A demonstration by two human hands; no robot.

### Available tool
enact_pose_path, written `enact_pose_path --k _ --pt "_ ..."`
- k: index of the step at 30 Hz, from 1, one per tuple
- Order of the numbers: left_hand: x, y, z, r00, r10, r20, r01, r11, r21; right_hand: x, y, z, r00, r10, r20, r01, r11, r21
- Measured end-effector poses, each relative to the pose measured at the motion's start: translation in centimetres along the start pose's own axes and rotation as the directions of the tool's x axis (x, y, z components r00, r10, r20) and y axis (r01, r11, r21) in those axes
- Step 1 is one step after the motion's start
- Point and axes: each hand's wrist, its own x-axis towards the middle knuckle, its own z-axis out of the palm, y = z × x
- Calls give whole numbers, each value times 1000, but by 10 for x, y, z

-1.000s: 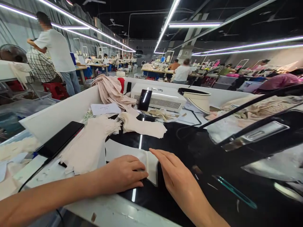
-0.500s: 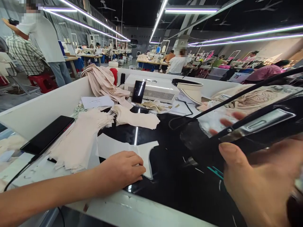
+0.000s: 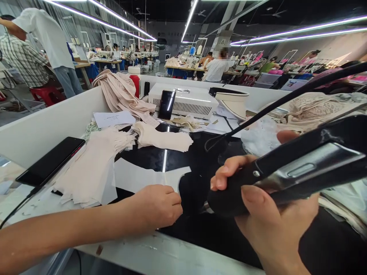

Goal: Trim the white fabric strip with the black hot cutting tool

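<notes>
My left hand (image 3: pixel 156 208) rests with curled fingers on a white cut fabric piece (image 3: pixel 137 178) that lies flat on the glossy black work surface (image 3: pixel 177 156). My right hand (image 3: pixel 266 214) grips the black handle of a press lever (image 3: pixel 289 172), a dark arm with a metal plate that runs off to the right edge. The handle's rounded end hangs just right of the white piece. A stack of cream fabric pieces (image 3: pixel 91 170) lies to the left of it. Another cream piece (image 3: pixel 163 139) lies behind it.
A black phone (image 3: pixel 51 160) with a cable lies on the white side wall at the left. A white machine box (image 3: pixel 186 101), a second phone (image 3: pixel 166 104), a paper sheet (image 3: pixel 113 118) and a beige fabric heap (image 3: pixel 120 93) stand at the back. Other workers are beyond the table.
My right hand left the white piece, moved right, took hold of the black lever handle and brought it down toward the surface. My left hand stayed on the white piece.
</notes>
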Motion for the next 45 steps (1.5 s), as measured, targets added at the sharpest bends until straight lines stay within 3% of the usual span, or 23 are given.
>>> enact_pose_path --k 3,8,23,33,38,45 --pt "1 4 -3 1000 -27 -6 27 999 34 -10 1 10 999 23 -35 -21 998 53" --pt "-2 5 3 984 -177 -29 175 983 -52 -17 5 23 995 13 -103 -5 997 77" --pt "0 -1 -14 969 -242 48 245 930 -273 -16 7 30 981 -8 -193 19 998 55" --pt "-2 4 4 970 -240 -25 233 960 -156 -11 4 34 971 -4 -241 28 995 99" --pt "0 5 6 972 -223 -75 215 971 -103 -10 10 29 971 -95 -220 124 985 121" --pt "2 4 11 922 -367 -124 317 898 -305 -13 14 28 978 -95 -187 123 982 146"
